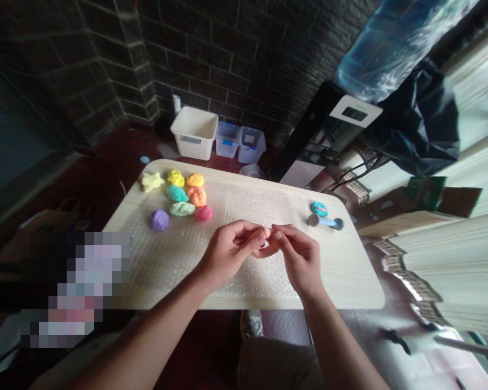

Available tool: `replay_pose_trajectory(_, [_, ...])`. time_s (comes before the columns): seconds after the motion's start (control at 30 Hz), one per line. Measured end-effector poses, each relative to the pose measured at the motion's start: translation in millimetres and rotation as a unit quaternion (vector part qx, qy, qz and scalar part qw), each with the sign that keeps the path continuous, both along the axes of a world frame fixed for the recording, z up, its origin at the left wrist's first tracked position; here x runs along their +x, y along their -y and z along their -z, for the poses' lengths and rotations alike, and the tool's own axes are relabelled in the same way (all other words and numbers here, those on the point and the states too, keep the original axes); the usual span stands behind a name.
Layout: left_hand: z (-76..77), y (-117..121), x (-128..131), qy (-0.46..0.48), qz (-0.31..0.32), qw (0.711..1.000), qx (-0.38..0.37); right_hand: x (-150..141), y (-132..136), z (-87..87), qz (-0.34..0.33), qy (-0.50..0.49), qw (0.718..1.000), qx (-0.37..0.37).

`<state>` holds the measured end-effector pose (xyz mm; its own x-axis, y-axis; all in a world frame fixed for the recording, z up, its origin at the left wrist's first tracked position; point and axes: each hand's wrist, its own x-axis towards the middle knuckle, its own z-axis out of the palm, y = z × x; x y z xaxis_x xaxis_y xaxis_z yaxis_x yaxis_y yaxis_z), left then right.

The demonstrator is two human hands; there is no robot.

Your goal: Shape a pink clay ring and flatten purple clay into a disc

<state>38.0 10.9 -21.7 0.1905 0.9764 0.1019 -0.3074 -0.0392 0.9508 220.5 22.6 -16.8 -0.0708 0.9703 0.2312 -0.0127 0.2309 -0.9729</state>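
Note:
My left hand [236, 246] and my right hand [296, 252] meet over the bubble wrap [244, 203], fingertips pinched together. Whatever they hold between them is too small and hidden to make out. Several lumps that look like modelling clay lie at the table's left: a purple lump [160, 220], a pink-red lump [204, 213], a pale green lump [182, 209], a teal lump [177, 193], an orange lump [197, 196]. To the right are a teal disc [319, 208] with a reddish stripe and a dumbbell-shaped piece [327, 221] with dark ends and a blue bar.
Pale yellow [152, 182], yellow [175, 177] and light orange lumps [195, 180] sit at the table's [350, 271] back left. Beyond it stand a white bin [195, 132] and two clear boxes [228, 140]. A water dispenser [309, 146] is at the back right.

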Motion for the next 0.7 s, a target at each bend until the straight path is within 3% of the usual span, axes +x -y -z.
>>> replay_pose_trajectory(0.2, [-6.9, 0.7, -7.3, -0.019, 0.010, 1.000, 0.003, -3.2, 2.4, -8.0, -0.022, 0.016, 1.000, 0.003])
replay_pose_trajectory(0.4, [-6.5, -1.1, -6.1, -0.016, 0.005, 1.000, -0.013, -5.1, 2.7, -4.5, -0.032, -0.005, 0.999, -0.025])
replay_pose_trajectory(0.7, [-5.8, -3.5, 0.8, 0.029, -0.075, 0.995, -0.053, -13.8, 4.4, -0.6, -0.082, -0.069, 0.986, -0.127])
